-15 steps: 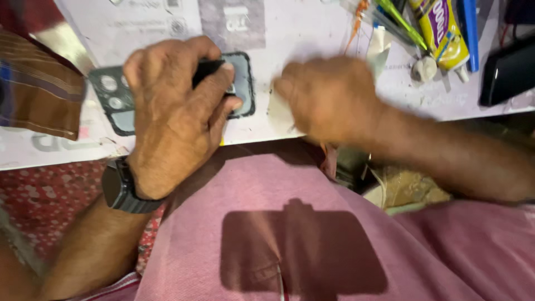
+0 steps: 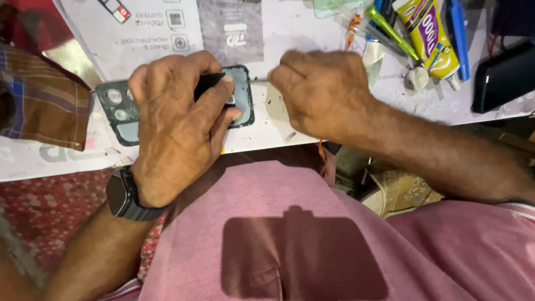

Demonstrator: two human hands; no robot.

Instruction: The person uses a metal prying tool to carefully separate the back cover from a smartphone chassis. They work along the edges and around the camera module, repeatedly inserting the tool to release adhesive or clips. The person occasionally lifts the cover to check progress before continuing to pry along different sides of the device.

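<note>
Nearest you is your pink shirt (image 2: 312,223), with a dark rectangular shadow across its front. A black watch (image 2: 123,195) sits on your left wrist, just above a red patterned cloth (image 2: 50,217).

Your left hand (image 2: 173,128) lies over the phone (image 2: 120,108), a dark green one with its back up and its camera rings showing at the left end. The fingers (image 2: 214,97) are curled over its top and right edge, pressing it down on the desk (image 2: 290,28), thumb at the near edge. The phone lies flat near the desk's front edge, mostly under that hand.

Your right hand (image 2: 323,92) is just beside the phone's right end, knuckles up, fingers bunched together. A thin light sliver runs from them to the phone's corner, but you cannot tell what it is or how they pinch it.

Left of the phone lies a brown checked cloth (image 2: 39,100). Farther back on the right are a yellow glue tube (image 2: 426,33), a green tool (image 2: 390,30), a blue tool (image 2: 458,33) and a black phone (image 2: 504,75) at the desk's right edge. White printed sheets (image 2: 167,22) cover the far part of the desk.
</note>
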